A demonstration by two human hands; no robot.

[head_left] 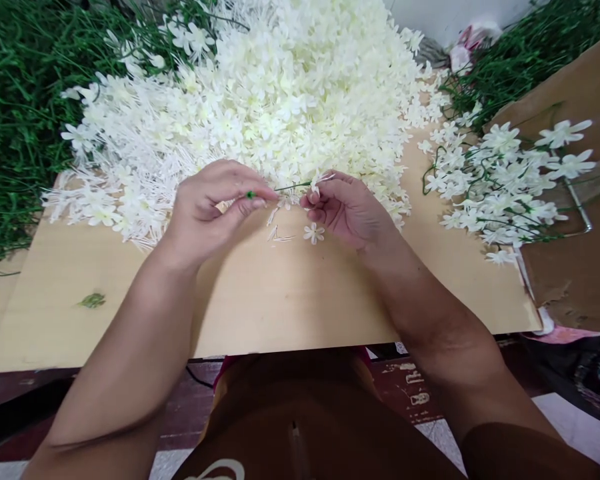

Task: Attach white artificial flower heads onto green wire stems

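My left hand (213, 207) is closed in a pinch on the end of a thin green stem (290, 187), which runs to the right. My right hand (345, 210) is closed too, its fingertips gripping a small white flower piece (323, 180) at the stem's other end. Both hands hover just above a pale wooden board (280, 300). One loose white flower (313, 233) and a few white bits lie on the board under my right hand. A large heap of white artificial flowers (280, 93) rises right behind the hands.
A bunch of finished green stems with white flowers (505, 180) lies at the right, partly on brown cardboard (575, 267). Piles of green stems (15, 120) fill the left and the far right corner. A small green scrap (92, 301) lies at the board's left.
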